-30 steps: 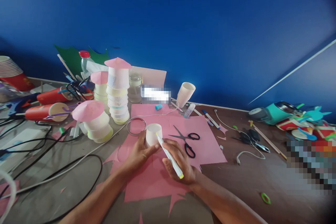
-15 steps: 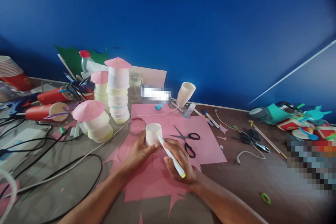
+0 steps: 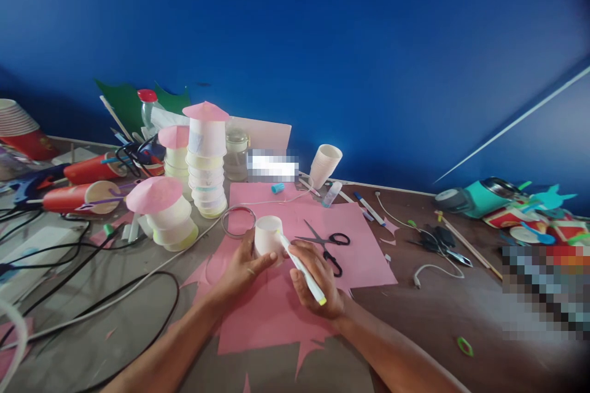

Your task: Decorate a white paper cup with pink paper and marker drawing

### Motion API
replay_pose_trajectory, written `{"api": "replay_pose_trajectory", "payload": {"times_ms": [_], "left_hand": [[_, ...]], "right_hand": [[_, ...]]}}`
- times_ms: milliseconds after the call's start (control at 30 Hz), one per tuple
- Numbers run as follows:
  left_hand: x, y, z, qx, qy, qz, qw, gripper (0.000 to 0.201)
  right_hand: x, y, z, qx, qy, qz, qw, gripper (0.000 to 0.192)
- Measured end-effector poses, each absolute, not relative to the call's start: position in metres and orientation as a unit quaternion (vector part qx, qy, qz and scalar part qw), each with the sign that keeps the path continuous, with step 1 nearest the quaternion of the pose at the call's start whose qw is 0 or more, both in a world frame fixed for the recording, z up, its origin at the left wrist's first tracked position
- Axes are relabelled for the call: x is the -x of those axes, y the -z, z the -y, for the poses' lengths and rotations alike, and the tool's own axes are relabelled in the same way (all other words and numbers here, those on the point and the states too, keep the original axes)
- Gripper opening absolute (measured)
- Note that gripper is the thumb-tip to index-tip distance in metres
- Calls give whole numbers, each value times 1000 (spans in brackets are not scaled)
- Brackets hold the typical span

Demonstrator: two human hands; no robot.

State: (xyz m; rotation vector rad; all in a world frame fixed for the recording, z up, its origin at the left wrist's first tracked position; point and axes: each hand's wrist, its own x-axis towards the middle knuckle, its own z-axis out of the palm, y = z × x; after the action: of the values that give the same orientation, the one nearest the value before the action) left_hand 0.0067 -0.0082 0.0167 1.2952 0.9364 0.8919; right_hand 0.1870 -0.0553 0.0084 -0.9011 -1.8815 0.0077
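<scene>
right now our left hand (image 3: 246, 267) wraps around a small white cup (image 3: 268, 236) that stands upright on the pink paper (image 3: 364, 258), thumb and fingers closed on its side. we cannot see anything inside the cup from this angle. our right hand (image 3: 318, 279) is closed on a white marker (image 3: 300, 267) with a yellow end, its tip touching the cup's wall near the rim. black-handled scissors (image 3: 329, 245) lie open on the paper just beside the right hand.

further back a stack of white cups (image 3: 325, 164) leans on its side, mouth toward us, nothing showing within. tall towers of cups (image 3: 206, 166) wear pink paper cones, and a lower one (image 3: 166, 212) stands nearer. a glass jar (image 3: 237, 153) stands behind them; its contents are unclear. two red cups (image 3: 80, 195) lie on their sides at the left with sticks in them.

compared with a second ago little has changed: both hands keep the same grips, the cup sits in the same spot, and the marker's yellow end has lifted slightly while its tip stays on the cup.
</scene>
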Motion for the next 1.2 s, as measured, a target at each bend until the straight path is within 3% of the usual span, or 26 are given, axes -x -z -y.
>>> {"api": "replay_pose_trajectory", "payload": {"times_ms": [533,1200], "left_hand": [[-4,-11,6,-541,-379,-357,660,50],[-4,-12,5,-551,-380,-380,639,47]], "right_hand": [[-189,-9,52,393,-21,761,516,37],[-186,-8,56,348,-9,796,495,43]]}}
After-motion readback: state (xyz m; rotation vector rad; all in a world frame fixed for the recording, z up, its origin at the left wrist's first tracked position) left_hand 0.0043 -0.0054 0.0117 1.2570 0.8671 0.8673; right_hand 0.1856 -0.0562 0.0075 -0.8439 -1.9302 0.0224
